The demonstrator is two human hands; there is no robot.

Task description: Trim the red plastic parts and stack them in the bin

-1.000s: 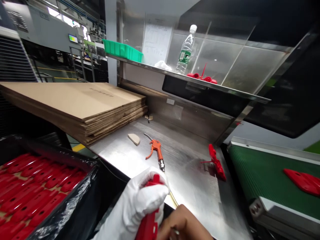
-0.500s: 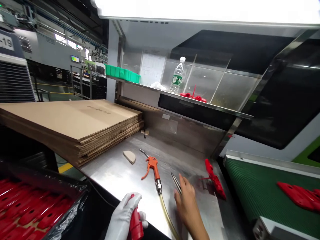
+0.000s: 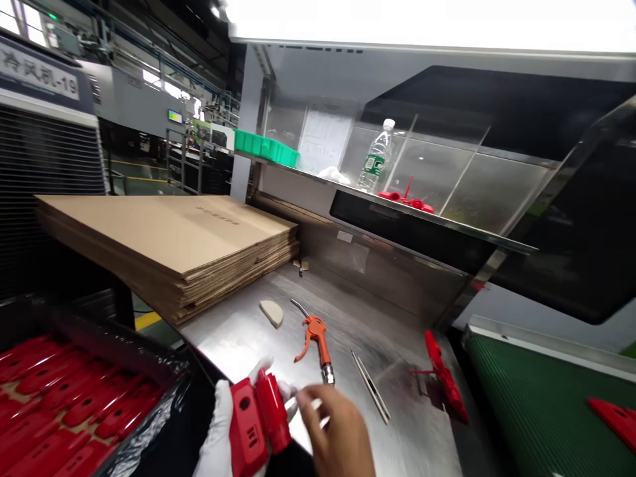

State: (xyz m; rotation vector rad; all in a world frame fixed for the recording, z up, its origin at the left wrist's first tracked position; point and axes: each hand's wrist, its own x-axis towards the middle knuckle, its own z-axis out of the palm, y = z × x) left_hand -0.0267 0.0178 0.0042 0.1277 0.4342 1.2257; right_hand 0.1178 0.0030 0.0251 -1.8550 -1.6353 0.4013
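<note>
My left hand, in a white glove, is closed around a red plastic part with a round hole and small slots. A red cylindrical piece lies against that part in the same hand; I cannot tell whether the two are joined. My right hand is bare, its fingers curled and thumb drawn in at the gloved fingertips. What they pinch, if anything, is hidden. Metal tweezers lie on the steel table. Beyond my right hand is an orange air blow gun, its hose mostly covered.
Stacked cardboard stands at left, above a black-lined box of red parts. A beige pad and a red piece lie on the table. The shelf holds a green tray and a bottle. A green conveyor runs at right.
My right hand has left the tweezers on the table and moved left to my gloved hand. The left hand has turned the red part so its holed face shows. The view has shifted left.
</note>
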